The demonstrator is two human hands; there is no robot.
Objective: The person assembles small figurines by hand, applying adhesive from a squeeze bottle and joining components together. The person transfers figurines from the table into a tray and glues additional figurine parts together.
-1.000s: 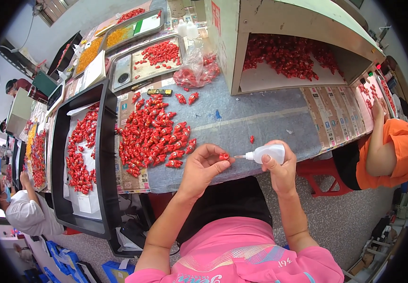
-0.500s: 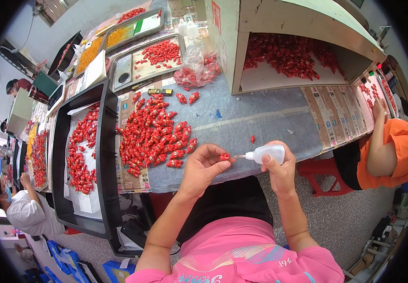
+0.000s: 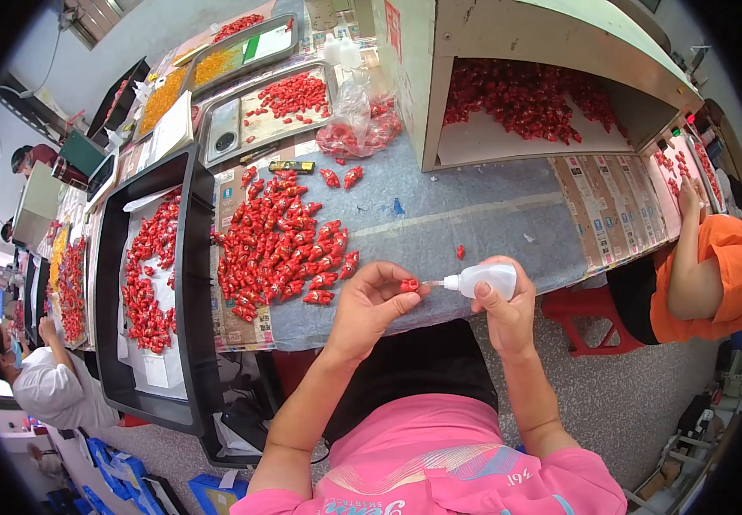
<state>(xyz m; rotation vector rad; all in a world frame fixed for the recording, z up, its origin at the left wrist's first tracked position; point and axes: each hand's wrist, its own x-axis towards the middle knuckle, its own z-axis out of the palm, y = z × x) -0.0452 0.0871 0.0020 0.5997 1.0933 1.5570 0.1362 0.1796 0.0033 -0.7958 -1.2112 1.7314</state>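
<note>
Between the thumb and fingers of my left hand (image 3: 369, 311) is a small red plastic piece (image 3: 409, 285). My right hand (image 3: 510, 307) is wrapped round a white squeeze bottle (image 3: 481, 278), held sideways. The bottle's thin nozzle (image 3: 436, 283) points left and its tip meets or nearly meets the red piece; I cannot tell which. One loose red piece (image 3: 460, 251) lies on the blue-grey table covering (image 3: 474, 210) just beyond my hands. To the left of them spreads a heap of small red figures (image 3: 272, 245), and two more figures (image 3: 341, 178) lie apart behind it.
A black tray (image 3: 198, 318) of red figures stands at the left. Farther back are a metal tray (image 3: 225, 112) and a plastic bag (image 3: 355, 129) of red pieces. An open-fronted box (image 3: 410, 94) holds more at the back right. A co-worker in orange (image 3: 705, 275) sits at the right.
Almost nothing differs. Both hands keep their grip, and the bottle has shifted very slightly left, toward the red piece.
</note>
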